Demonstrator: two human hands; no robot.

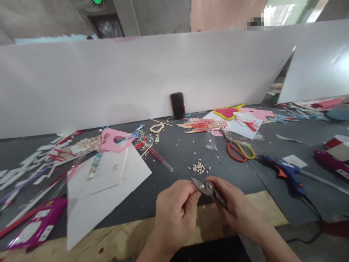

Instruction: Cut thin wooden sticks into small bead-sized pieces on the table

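Right hand (231, 202) wraps its fingers round dark-handled metal cutters (208, 188); left hand (176, 205) pinches at their tip, contents indiscernible. Likely snipping; another cut would need steadiness. Short cream cylinders (199, 168) litter the dark-grey bench (181, 154).

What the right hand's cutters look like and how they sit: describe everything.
The cutters have grey, metal-looking blades, a round pivot and a dark handle, with red beside the pivot. The right hand holds them above the dark tabletop's near edge, tips pointing left and forward. The blades lie close to the left hand; contact and exact opening are unclear.
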